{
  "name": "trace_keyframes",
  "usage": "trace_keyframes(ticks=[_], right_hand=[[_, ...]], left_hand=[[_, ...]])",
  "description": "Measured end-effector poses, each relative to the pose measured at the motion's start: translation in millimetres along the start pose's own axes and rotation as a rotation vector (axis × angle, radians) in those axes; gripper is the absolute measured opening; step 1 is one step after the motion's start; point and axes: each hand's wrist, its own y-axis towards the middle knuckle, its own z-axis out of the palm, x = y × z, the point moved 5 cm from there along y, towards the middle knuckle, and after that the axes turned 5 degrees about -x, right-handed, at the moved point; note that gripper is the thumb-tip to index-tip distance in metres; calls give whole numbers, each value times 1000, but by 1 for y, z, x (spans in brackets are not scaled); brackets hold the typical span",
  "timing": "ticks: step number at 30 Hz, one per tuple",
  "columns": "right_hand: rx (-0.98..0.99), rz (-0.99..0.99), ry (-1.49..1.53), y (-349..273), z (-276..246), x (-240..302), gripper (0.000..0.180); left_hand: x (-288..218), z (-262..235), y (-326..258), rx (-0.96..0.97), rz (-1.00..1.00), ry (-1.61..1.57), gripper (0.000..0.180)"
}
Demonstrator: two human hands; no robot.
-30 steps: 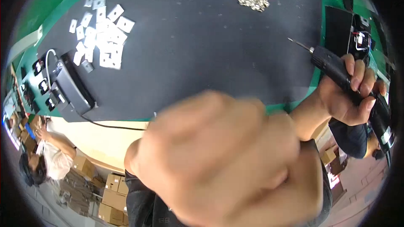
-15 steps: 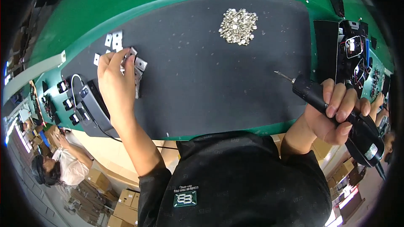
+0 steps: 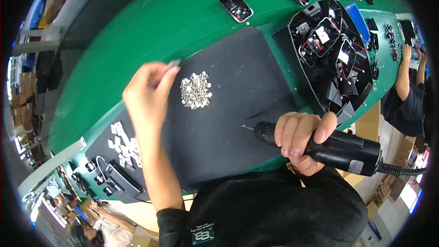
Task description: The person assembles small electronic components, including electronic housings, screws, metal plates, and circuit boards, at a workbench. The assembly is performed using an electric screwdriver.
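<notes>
My left hand is raised over the far left edge of the dark mat, thumb and fingertips pinched on a small metal plate, blurred by motion. Just right of that hand lies a heap of silver screws. My right hand wraps round a black electric screwdriver, whose thin bit points left above the mat's right part. A cord runs from its rear end. Nearer to me at the left, partly behind my left forearm, lies a scatter of small silver plates.
A black bin packed with black housings and red wires stands at the right. One housing lies alone on the green table. A dark phone-like device with a cable sits at lower left. Other people work at both sides.
My view has swung right. My left hand has lifted a plate from the scatter and carried it toward the screws. The screwdriver has come in closer to the mat's middle.
</notes>
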Motion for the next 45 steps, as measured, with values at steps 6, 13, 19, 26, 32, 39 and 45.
trace_keyframes(ticks=[6,13,19,26,32,39,45], right_hand=[[-95,-47,29,-1,-2,5,42],[-127,-9,57,3,-14,14,42],[-102,30,101,4,-17,13,43],[-108,55,123,5,-17,7,45],[-59,78,49,11,-18,2,39],[-42,113,176,12,-11,1,30],[-25,4,257,6,-12,2,31]], left_hand=[[-48,83,62,12,286,-47,18],[-55,132,84,111,255,59,16],[-57,136,90,113,257,214,15],[-40,138,99,211,81,10,25],[-15,149,106,272,36,-183,26],[-16,143,98,238,53,-232,27],[-15,135,90,235,61,-173,29]])
